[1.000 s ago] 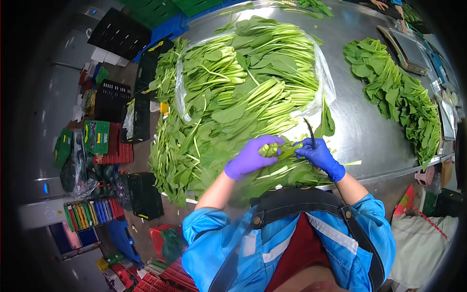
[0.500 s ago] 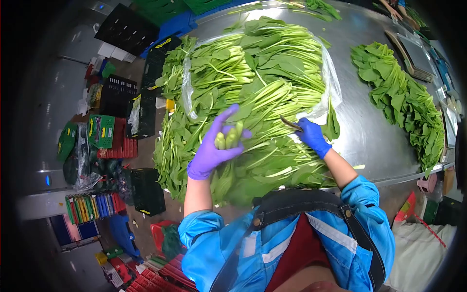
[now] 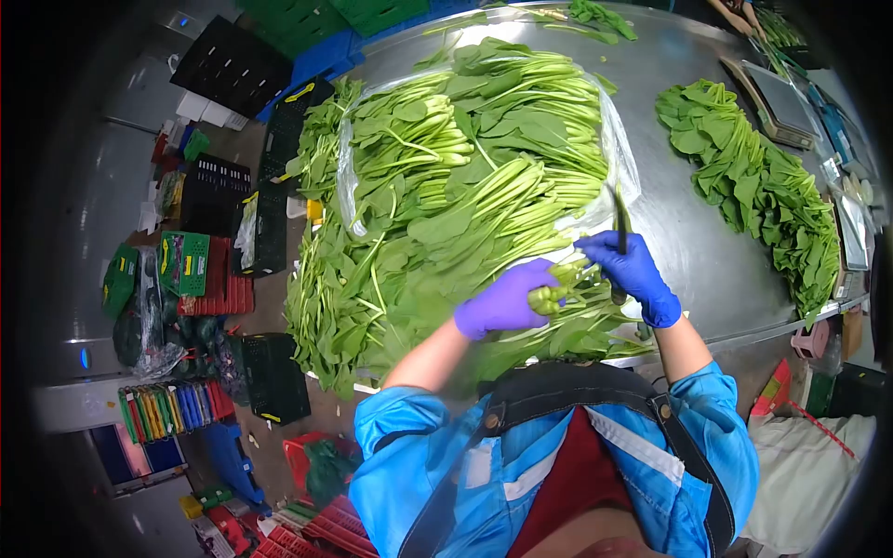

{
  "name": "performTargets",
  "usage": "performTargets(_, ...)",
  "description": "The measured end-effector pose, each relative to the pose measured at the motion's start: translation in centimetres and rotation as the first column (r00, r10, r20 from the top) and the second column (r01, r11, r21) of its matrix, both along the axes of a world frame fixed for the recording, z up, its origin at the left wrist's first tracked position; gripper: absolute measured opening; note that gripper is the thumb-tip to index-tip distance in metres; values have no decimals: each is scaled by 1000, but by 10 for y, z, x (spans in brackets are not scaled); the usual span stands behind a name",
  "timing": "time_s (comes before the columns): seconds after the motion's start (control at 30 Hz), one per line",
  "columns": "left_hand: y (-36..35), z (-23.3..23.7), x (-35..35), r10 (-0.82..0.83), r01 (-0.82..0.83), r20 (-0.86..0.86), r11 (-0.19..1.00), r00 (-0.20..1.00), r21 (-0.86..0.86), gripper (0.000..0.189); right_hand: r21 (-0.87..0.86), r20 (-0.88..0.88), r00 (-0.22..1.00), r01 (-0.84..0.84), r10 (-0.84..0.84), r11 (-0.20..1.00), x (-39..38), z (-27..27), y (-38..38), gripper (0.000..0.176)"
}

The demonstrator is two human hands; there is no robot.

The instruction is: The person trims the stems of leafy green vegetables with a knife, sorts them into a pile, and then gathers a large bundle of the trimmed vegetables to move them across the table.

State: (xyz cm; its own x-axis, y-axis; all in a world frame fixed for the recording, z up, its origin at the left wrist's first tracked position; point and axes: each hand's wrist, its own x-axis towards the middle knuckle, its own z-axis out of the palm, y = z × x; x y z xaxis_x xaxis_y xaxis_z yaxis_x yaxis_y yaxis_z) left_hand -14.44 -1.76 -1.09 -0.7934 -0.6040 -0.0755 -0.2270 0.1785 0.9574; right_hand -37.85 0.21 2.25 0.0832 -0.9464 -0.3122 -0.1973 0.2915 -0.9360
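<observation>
Holding: two gloved hands near the middle of the frame; the left hand [image 3: 512, 299], in purple, closes round one bunch of greens [image 3: 547, 299], and the right hand [image 3: 637, 272], in blue, grips one knife [image 3: 622, 216] with its length running up and down the frame.
Bunch: one, just below and right of the frame's centre, cut ends facing right; its stalks are too blurred to count.
Right fingertips: close by the bunch; I cannot tell whether they touch it.
Pile: one broad heap of loose greens [image 3: 363, 279], centre and left of centre, stalks too many to count; one clear plastic sheet [image 3: 627, 167] shows at its edges.
Row: one long line of greens [image 3: 744, 181] at the right.
Scale: one [image 3: 783, 100], upper right, beyond the row.
Surface: one shiny metal table [image 3: 712, 270], bare between pile and row.
Co-worker: one bare forearm [image 3: 730, 13], partly seen, upper right corner.
Room: one green crate [image 3: 184, 263] by red crates [image 3: 228, 279] at the left, one dark crate [image 3: 272, 377] lower left, one pink stool [image 3: 809, 340] and one pale sack [image 3: 809, 474] lower right.
</observation>
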Motion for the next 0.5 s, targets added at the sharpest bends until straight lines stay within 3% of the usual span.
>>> performTargets(0.03, -5, 18, -1, -6, 6, -3, 1000, 1000, -7, 40, -12, 104, 988, 112, -111, 994, -1, 6, 2, 22)
performTargets(0.1, -9, 58, 2, 0, 36, -122, 956, 993, 292, 42, -458, -161, 987, -70, -5, 886, -6, -28, 10, 27)
performTargets(0.13, -5, 70, -2, 23, 38, -149, 920, 989, 391, 41, -429, -256, 965, -160, 50, 889, -2, -32, 15, 28)
performTargets(0.17, -2, 63, -2, 25, 35, -146, 918, 989, 394, 41, -576, -323, 946, -215, 22, 789, 2, -46, 16, 29)
performTargets(0.23, 3, 51, -3, -45, 88, -134, 938, 990, 336, 42, -495, -451, 889, -320, 76, 808, 6, -53, 15, 24)
performTargets(0.37, 5, 51, 12, 24, 36, -151, 923, 988, 383, 43, -422, -493, 865, -334, 96, 843, 4, -61, 15, 18)
performTargets(0.43, 1, 49, 22, 29, -1, -96, 959, 995, 284, 44, -245, -380, 908, -284, 177, 927, -3, -63, 19, 17)
performTargets(0.47, 1, 47, 25, 35, -27, -40, 982, 999, 188, 45, -198, -268, 951, -214, 158, 956, -4, -63, 22, 24)
performTargets(0.5, 4, 43, 24, 36, -27, -40, 981, 999, 194, 45, -193, -267, 950, -215, 160, 957, 1, -52, 22, 24)
